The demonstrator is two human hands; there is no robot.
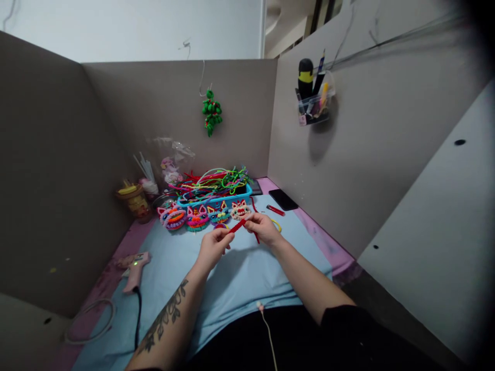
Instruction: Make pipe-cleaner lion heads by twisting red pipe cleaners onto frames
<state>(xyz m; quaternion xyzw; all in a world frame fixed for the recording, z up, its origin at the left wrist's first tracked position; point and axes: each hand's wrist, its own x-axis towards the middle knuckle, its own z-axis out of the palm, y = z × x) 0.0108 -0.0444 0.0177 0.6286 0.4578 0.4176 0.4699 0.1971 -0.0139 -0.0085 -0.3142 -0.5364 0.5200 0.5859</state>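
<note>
A red pipe cleaner, bent into a tight zigzag, stretches between my two hands above the blue cloth. My left hand pinches its lower left end. At the upper right end, my right hand has its fingers closed on it, and a loose red tail hangs below. Just beyond the hands stand several colourful animal heads made of fuzzy stems, among them a pink and orange one and a cream and red one. Part of a yellow stem shows behind my right hand.
Behind the heads, a blue basket overflows with coloured pipe cleaners. A black phone and a red-handled tool lie to the right. A pink glue gun with its cord rests at left, near a brown pot. Grey partitions enclose the table.
</note>
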